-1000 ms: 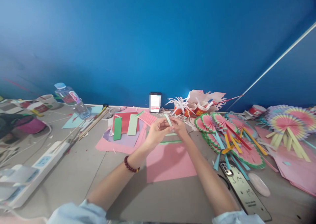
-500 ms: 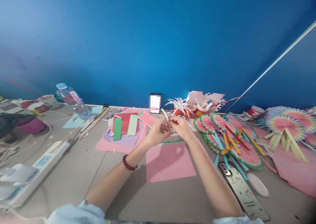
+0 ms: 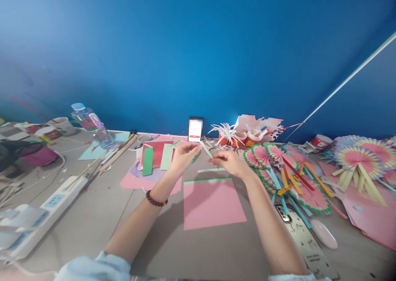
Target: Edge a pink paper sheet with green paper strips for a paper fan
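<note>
Pale paper strip (image 3: 206, 150) slants between the fingertips of the left hand (image 3: 183, 158) and right hand (image 3: 230, 164).
In the head view, the right thumb and fingers pinch the strip's lower end; the left fingers are drawn narrow beside its upper end, though whether they grip it one cannot tell. Below the fingertips lies a pale green strip (image 3: 212, 170), and nearer the person a pink sheet (image 3: 213, 204) with a green edge. Beyond the left fingers stands a phone (image 3: 195, 129). Half a second ago the hands met around the strip, which curved; now they are apart, it looks straighter, and the left hand has shifted leftward.
</note>
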The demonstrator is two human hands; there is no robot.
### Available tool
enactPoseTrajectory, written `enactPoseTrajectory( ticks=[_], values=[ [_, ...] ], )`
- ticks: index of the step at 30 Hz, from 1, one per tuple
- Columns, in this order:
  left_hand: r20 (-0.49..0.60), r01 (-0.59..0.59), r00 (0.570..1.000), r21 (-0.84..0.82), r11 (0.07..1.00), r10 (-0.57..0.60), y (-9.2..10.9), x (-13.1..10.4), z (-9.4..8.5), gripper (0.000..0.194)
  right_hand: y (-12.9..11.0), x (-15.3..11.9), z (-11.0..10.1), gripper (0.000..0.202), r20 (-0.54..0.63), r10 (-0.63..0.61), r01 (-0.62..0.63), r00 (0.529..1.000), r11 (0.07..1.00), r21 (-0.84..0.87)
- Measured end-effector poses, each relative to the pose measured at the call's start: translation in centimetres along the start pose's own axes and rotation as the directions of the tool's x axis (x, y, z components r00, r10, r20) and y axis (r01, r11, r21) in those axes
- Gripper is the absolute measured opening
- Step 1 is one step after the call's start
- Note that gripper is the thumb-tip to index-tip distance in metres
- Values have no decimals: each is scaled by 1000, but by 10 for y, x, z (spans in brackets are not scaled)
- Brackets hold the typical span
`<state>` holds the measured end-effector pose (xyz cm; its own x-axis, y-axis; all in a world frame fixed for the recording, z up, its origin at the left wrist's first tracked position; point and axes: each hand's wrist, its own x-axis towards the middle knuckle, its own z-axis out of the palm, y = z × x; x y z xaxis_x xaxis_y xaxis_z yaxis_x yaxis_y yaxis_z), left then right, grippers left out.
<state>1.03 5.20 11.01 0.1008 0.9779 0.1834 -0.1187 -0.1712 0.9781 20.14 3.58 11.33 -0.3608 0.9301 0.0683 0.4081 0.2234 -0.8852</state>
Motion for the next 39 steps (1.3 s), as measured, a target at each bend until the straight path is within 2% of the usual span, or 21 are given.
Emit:
enactPoseTrajectory(
  ticks=[5, 9, 12, 23, 34, 36, 39],
  values=[
    [-12, 14, 1000, 2, 1000, -14, -3, 0, 2, 24, -1, -2, 0, 28, 1, -25, 25, 1000, 999, 38],
    [-17, -6, 1000, 50, 999, 7, -2, -5, 7, 20, -2, 1, 11, 31, -100, -51, 70, 994, 977, 204],
    [15, -19, 1000, 89, 996, 18, 1, -9, 11, 15, -3, 5, 19, 28, -173, -46, 91, 984, 962, 259],
    [6, -21, 1000, 56, 998, 21, 0, -5, 9, 14, -5, 5, 18, 35, -216, -43, 76, 975, 987, 144],
    [15, -33, 999, 60, 998, 33, -1, -4, 7, 15, -2, 5, 19, 32, -223, -42, 74, 974, 988, 135],
    [-3, -32, 999, 66, 997, 32, -1, -4, 7, 15, -3, 5, 20, 28, -291, -91, 131, 952, 984, 119],
    [-13, -23, 1000, 76, 997, 24, -1, -6, 8, 16, -9, 3, 24, 16, -422, -245, 249, 873, 967, -46]
  ],
)
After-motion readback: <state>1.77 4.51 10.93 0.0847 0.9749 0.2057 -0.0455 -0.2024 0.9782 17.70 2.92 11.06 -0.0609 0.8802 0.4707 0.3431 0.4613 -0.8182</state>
